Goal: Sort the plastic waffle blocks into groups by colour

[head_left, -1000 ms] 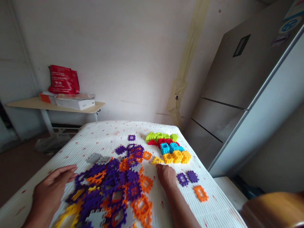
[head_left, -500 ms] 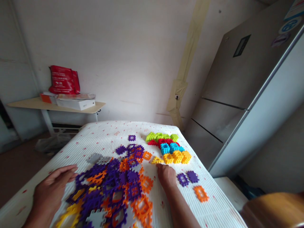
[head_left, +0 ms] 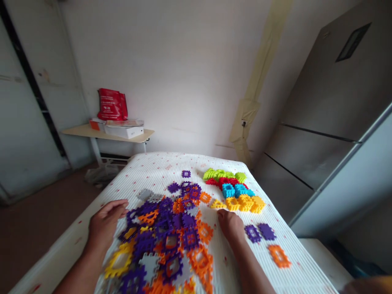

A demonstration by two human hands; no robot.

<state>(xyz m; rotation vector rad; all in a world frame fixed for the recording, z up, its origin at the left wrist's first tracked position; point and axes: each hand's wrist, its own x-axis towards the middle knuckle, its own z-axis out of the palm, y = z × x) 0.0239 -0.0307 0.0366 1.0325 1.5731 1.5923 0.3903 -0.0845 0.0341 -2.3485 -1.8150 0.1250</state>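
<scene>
My right hand (head_left: 232, 224) is closed, its fingertips at the near edge of a yellow triangular interlocking piece (head_left: 218, 203). That piece lies just left of the stacked yellow interlocking pieces (head_left: 245, 203). My left hand (head_left: 105, 220) hovers at the left side of a loose pile, fingers stretched forward and slightly bent, with nothing visible in them. The pile mixes purple interlocking pieces (head_left: 165, 222), orange ones (head_left: 200, 260), grey ones (head_left: 150, 264) and a yellow frame piece (head_left: 119, 260).
Behind the yellow stacks stand rows of blue pieces (head_left: 240, 190), red pieces (head_left: 227, 181) and green pieces (head_left: 219, 174). Two purple pieces (head_left: 266, 231) and an orange piece (head_left: 279, 256) lie right of my right arm. A fridge (head_left: 309, 114) stands beyond the table's right edge.
The view has swung left, so everything sits further right in the picture. Both hands keep nearly the same places over the table; the pieces look unmoved.
</scene>
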